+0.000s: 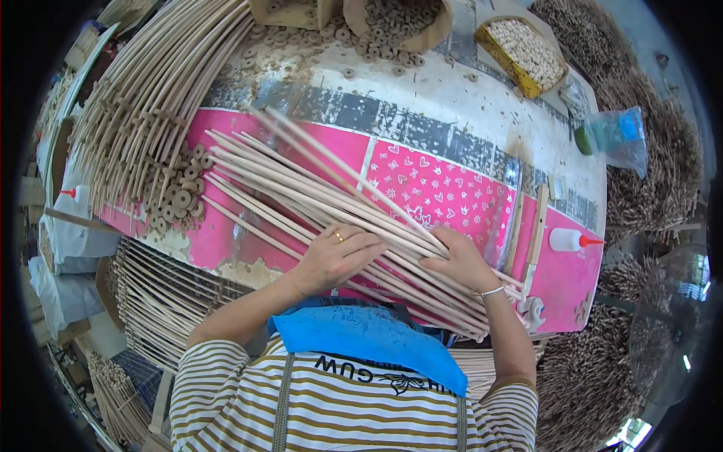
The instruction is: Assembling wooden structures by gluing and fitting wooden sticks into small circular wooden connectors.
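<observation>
A loose bundle of pale, thin wooden sticks (301,179) lies slantwise over the pink table covering, from upper left to lower right. My left hand (340,255), with a ring on it, is closed over the bundle at its middle. Farther right, my right hand (462,264) grips the sticks near their right ends, its thumb across them. A couple of sticks above the rest look smeared by motion, their far ends raised toward the upper left. The undersides of both hands are hidden.
Wooden rings (178,202) lie heaped left of the bundle, beside many sticks with rings on them (151,113). A yellow tray of small pale pieces (527,54) stands at the far right. A white glue bottle (565,239) lies on the right, near a wooden strip (538,224).
</observation>
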Tool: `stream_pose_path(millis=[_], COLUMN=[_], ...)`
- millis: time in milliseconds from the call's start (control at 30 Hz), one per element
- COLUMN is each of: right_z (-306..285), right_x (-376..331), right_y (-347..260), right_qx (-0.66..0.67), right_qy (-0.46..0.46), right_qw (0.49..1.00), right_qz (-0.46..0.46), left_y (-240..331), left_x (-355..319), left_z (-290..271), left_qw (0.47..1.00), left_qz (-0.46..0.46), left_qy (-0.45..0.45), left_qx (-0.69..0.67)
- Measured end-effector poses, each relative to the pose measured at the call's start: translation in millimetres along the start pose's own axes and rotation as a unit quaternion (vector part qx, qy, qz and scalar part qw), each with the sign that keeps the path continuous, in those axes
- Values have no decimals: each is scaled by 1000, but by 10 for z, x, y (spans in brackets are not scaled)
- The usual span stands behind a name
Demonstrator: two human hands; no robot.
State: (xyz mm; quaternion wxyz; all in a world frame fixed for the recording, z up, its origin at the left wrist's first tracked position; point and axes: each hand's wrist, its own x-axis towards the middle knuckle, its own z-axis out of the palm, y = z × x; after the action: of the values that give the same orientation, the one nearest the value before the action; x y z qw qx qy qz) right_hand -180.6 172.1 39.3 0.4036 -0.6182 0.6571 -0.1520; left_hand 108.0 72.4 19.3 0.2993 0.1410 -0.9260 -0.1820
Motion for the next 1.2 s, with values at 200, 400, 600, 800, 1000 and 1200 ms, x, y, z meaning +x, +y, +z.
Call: stream_pose_path(millis=[200,400,600,800,1000,1200], right_z=[-146,-324,-341,-519,-770,-633], right_x=[4,-37,-63,-227,-469,-903], right_y=[-115,-262,-242,-577,-442,-265], right_qx=[175,206,198,167,145,199], right_qy=[-41,-29,-20,-21,124,242], right_qw=[981,976,980,985,981,947], right_qz=[67,64,32,31,44,65], left_y=[42,24,-79,-565,-720,-853], left_x=[-30,-95,132,341,629,587], left_z=[8,8,35,259,340,292], left_qw=[1000,999,998,983,984,983], left_qz=[-10,5,-10,-58,-75,-48], left_qy=[10,5,-10,-111,-130,-170], left_qx=[21,36,57,136,94,57])
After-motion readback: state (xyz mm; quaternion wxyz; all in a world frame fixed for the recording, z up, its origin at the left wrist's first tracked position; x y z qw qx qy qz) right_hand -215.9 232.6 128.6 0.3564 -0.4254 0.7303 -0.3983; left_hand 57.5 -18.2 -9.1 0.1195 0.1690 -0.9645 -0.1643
